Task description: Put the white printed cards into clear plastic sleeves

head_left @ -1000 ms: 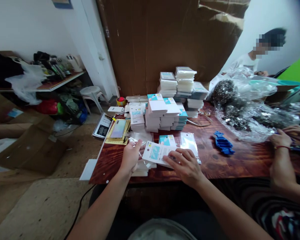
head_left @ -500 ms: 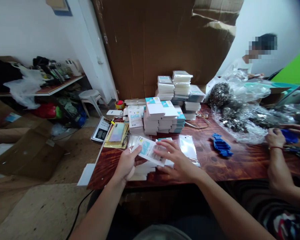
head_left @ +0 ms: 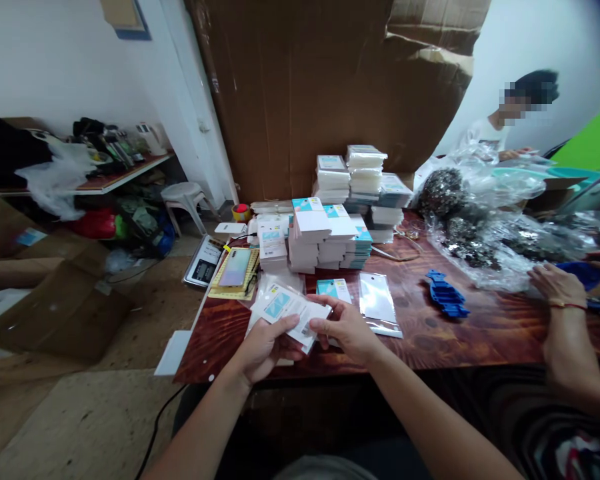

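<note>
A white printed card (head_left: 279, 305) with a light blue panel lies tilted between my two hands over the front of the table. My left hand (head_left: 263, 348) is closed on its lower left side, thumb on top and fingers underneath. My right hand (head_left: 349, 328) pinches its right end. Below and behind it lie clear plastic sleeves (head_left: 275, 281), partly covered. Just beyond my right hand is a blue-and-white card (head_left: 334, 289). To its right rests a clear bag with a white card (head_left: 377, 301) inside.
Tall stacks of cards (head_left: 311, 241) stand behind my hands. On the left is a phone (head_left: 231, 264) on a yellow pad. A blue plastic part (head_left: 446, 293) lies right, near plastic bags of small metal pieces (head_left: 480, 240). A co-worker's hand (head_left: 559, 285) works at far right.
The card has come lower and nearer to me. My right hand's spread fingers have closed onto its right end. My left thumb has shifted inward over the card. The co-worker's hand has moved.
</note>
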Tool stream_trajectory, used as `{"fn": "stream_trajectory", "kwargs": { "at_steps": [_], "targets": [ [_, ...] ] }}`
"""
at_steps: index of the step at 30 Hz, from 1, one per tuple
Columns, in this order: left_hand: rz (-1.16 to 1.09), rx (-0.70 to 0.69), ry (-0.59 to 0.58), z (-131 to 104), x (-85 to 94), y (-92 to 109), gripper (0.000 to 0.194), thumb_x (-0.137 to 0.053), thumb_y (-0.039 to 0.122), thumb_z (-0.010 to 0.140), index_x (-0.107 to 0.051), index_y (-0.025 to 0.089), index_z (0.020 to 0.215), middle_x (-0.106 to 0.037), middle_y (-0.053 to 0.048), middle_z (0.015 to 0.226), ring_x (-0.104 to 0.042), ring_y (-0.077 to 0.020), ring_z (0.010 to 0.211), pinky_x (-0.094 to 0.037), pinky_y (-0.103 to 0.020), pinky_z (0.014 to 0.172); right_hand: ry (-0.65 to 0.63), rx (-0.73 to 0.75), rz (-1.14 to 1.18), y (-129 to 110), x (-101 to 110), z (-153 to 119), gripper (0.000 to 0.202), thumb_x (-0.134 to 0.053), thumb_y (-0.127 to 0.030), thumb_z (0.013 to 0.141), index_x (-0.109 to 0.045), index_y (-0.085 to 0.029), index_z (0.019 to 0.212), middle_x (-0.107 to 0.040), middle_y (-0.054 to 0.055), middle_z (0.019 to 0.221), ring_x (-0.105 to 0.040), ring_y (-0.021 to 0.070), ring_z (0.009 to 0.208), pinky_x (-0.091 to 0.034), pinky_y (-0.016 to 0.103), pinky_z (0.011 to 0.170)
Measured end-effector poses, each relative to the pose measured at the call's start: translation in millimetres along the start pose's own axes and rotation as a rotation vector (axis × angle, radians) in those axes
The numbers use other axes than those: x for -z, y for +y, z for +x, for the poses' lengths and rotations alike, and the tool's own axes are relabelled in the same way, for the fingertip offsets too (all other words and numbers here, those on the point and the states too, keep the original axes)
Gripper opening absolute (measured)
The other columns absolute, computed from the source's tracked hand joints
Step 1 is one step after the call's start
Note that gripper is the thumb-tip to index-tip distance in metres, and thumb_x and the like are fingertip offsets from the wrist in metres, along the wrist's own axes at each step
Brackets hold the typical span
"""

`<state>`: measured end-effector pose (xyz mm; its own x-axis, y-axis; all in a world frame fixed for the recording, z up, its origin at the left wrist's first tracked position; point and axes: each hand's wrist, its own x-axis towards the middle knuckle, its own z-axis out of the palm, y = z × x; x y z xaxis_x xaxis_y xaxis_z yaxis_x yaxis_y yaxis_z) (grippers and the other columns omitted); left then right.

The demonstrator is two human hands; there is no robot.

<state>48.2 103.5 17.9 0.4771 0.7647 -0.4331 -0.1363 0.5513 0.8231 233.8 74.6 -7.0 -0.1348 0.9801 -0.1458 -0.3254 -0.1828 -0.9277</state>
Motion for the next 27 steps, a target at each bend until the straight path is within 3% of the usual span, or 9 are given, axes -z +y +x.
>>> {"fn": "stream_trajectory", "kwargs": {
  "at_steps": [5, 9, 14, 16, 18, 20, 22, 24, 27],
  "targets": [
    [0.122, -0.056, -0.092, -4.3, -5.1, -4.6, 0.037, -0.08, 0.034, 0.074, -0.071, 0.013, 0.103, -0.075, -0.011, 0.09, -0.07, -0.0185, 0.07, -0.056, -0.026, 0.061, 0.127, -0.09, -0.073, 4.0, -6.7, -6.9, 0.043, -0.081, -0.053, 0.068, -0.067, -0.016, 0.085, -0.06, -0.003, 0.056, -0.045, 0.0092, 0.041, -0.035, 0.022, 0.04],
    [0.249, -0.033, -0.041, -2.8, -12.0, -15.5, 0.029, -0.08, 0.037, 0.071, -0.069, 0.012, 0.082, -0.069, -0.006, 0.067, -0.064, -0.0149, 0.055, -0.053, -0.024, 0.054, 0.354, 0.034, -0.289, 10.6, -4.8, -10.4, 0.048, -0.081, -0.057, 0.067, -0.053, -0.019, 0.056, -0.053, -0.004, 0.049, -0.043, 0.0099, 0.044, -0.033, 0.024, 0.043],
    [0.544, 0.037, -0.016, 6.2, -27.3, -14.2, 0.038, -0.064, 0.054, 0.081, -0.057, 0.019, 0.068, -0.055, 0.0, 0.048, -0.043, -0.0107, 0.033, -0.031, -0.021, 0.033, 0.299, 0.091, -0.16, 3.1, 12.0, -17.7, 0.04, -0.073, -0.056, 0.075, -0.068, -0.018, 0.086, -0.068, 0.002, 0.075, -0.058, 0.0148, 0.06, -0.046, 0.027, 0.057],
    [0.686, -0.077, -0.007, 13.6, -30.4, -7.4, 0.037, -0.062, 0.056, 0.081, -0.06, 0.02, 0.078, -0.06, -0.001, 0.057, -0.05, -0.0132, 0.041, -0.036, -0.023, 0.039, 0.396, 0.104, -0.13, -1.8, 31.8, -22.0, 0.043, -0.074, -0.056, 0.074, -0.068, -0.017, 0.093, -0.07, 0.004, 0.081, -0.059, 0.0153, 0.06, -0.047, 0.028, 0.057],
    [0.908, -0.299, 0.189, 23.5, -26.3, 0.0, 0.038, -0.063, 0.057, 0.08, -0.062, 0.02, 0.09, -0.066, -0.006, 0.075, -0.062, -0.0198, 0.063, -0.046, -0.028, 0.057, 0.647, 0.163, -0.208, -4.0, 60.7, -26.6, 0.047, -0.074, -0.056, 0.071, -0.067, -0.017, 0.095, -0.07, 0.006, 0.081, -0.06, 0.017, 0.06, -0.047, 0.03, 0.057],
    [1.188, -0.47, 0.517, 34.1, -14.1, 5.6, 0.046, -0.062, 0.058, 0.08, -0.061, 0.018, 0.101, -0.066, -0.013, 0.097, -0.064, -0.0292, 0.093, -0.048, -0.036, 0.079, 0.917, 0.212, -0.383, -1.3, 93.9, -30.4, 0.049, -0.073, -0.055, 0.071, -0.064, -0.017, 0.1, -0.07, 0.007, 0.079, -0.062, 0.0208, 0.063, -0.048, 0.033, 0.06],
    [1.404, -0.448, 0.722, 43.1, 3.0, 8.0, 0.054, -0.061, 0.059, 0.078, -0.059, 0.014, 0.108, -0.061, -0.02, 0.112, -0.056, -0.0362, 0.112, -0.043, -0.042, 0.092, 1.098, 0.147, -0.706, 6.5, 122.8, -32.3, 0.042, -0.07, -0.052, 0.071, -0.064, -0.016, 0.093, -0.068, 0.009, 0.077, -0.062, 0.0256, 0.069, -0.048, 0.038, 0.065],
    [1.48, -0.346, 0.74, 49.2, 20.2, 7.7, 0.061, -0.062, 0.061, 0.075, -0.056, 0.012, 0.11, -0.059, -0.022, 0.115, -0.054, -0.0381, 0.116, -0.042, -0.043, 0.094, 1.196, 0.122, -1.032, 16.4, 138.8, -32.6, 0.036, -0.067, -0.049, 0.072, -0.064, -0.017, 0.087, -0.067, 0.013, 0.081, -0.061, 0.0309, 0.079, -0.046, 0.044, 0.073],
    [1.426, -0.238, 0.679, 54.8, 39.9, 6.8, 0.06, -0.063, 0.062, 0.074, -0.054, 0.015, 0.109, -0.063, -0.02, 0.113, -0.06, -0.0354, 0.108, -0.044, -0.039, 0.085, 1.247, 0.335, -1.277, 27.3, 130.6, -32.6, 0.035, -0.061, -0.047, 0.079, -0.063, -0.015, 0.092, -0.065, 0.018, 0.096, -0.056, 0.0353, 0.097, -0.043, 0.049, 0.083]
  ]
}}
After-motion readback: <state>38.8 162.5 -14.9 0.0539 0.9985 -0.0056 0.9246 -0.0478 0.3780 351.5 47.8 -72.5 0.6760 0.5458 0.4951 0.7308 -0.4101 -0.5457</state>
